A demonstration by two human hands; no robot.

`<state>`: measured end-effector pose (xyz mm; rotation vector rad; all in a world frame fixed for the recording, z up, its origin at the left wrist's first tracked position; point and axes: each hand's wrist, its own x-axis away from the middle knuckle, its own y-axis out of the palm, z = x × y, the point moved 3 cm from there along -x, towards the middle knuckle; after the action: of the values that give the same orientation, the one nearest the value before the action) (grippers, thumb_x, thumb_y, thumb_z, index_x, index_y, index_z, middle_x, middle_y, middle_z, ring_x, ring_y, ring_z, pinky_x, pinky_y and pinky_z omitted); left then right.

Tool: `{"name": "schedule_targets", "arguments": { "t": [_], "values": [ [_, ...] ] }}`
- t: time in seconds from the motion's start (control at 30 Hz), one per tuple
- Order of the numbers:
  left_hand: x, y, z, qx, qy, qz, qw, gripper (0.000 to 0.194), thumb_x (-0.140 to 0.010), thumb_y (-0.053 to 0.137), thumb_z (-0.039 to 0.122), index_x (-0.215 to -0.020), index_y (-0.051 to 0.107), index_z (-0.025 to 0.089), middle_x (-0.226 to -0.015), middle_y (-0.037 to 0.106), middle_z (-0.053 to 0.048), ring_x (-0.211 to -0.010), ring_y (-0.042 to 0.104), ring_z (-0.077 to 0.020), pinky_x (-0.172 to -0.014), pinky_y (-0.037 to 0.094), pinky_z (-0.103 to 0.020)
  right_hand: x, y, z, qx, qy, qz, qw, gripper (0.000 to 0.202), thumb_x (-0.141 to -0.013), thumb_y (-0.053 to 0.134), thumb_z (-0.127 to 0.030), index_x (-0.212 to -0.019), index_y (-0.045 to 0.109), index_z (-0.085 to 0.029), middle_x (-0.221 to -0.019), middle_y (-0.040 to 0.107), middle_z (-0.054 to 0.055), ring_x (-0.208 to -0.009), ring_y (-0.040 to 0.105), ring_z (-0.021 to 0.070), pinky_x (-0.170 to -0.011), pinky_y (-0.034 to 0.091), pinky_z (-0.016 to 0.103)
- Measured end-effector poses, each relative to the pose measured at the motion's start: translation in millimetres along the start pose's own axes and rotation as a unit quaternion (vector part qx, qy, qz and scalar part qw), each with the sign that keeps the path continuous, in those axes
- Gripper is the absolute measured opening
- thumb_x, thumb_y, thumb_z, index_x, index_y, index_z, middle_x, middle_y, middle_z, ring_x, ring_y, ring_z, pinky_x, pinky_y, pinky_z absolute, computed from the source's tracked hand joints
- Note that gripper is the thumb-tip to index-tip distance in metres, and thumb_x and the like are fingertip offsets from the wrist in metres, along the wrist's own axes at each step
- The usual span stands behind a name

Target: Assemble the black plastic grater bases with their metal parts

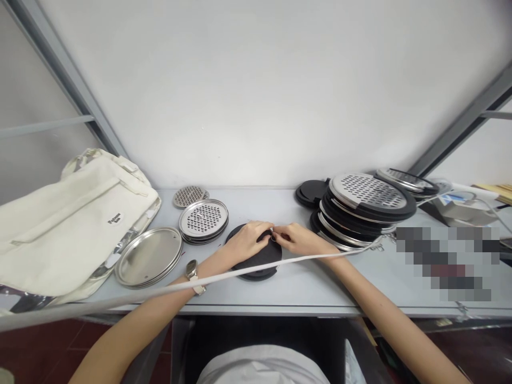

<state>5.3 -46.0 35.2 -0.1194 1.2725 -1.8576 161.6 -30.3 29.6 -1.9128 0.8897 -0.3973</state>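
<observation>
A black round disc [256, 265] lies on the grey table in front of me. My left hand [250, 242] rests over its upper part, fingers bent and pinched together near its upper right edge. From the right, my right hand [294, 238] meets it there, its fingers also pinched. Between the fingertips shows a small ring-like metal piece [273, 238], too small to make out fully. To the left sit a stack of perforated metal discs [203, 218] and a stack of plain metal discs [149, 257].
Tall stack of black and metal discs [368, 197] at the right; black discs [312, 192] behind it. Small perforated discs [189, 196] lie near the wall. A cream bag [72, 224] fills the left side. A white cord [224, 276] crosses before my forearms.
</observation>
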Motion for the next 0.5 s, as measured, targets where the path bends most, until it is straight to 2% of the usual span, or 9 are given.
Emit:
{"name": "schedule_targets", "arguments": {
  "t": [0.5],
  "values": [
    [0.0, 0.7, -2.8, 0.013, 0.004, 0.000, 1.000, 0.027, -0.088, 0.046, 0.014, -0.113, 0.054, 0.018, -0.104, 0.063, -0.007, -0.095, 0.060, -0.0184, -0.087, 0.046, -0.032, 0.2, -3.1, -5.1, 0.007, 0.010, -0.001, 1.000, 0.025, -0.088, 0.039, -0.021, -0.070, 0.055, -0.015, -0.058, 0.054, 0.001, -0.050, 0.041, 0.0095, -0.053, 0.026, 0.023]
  ]
}}
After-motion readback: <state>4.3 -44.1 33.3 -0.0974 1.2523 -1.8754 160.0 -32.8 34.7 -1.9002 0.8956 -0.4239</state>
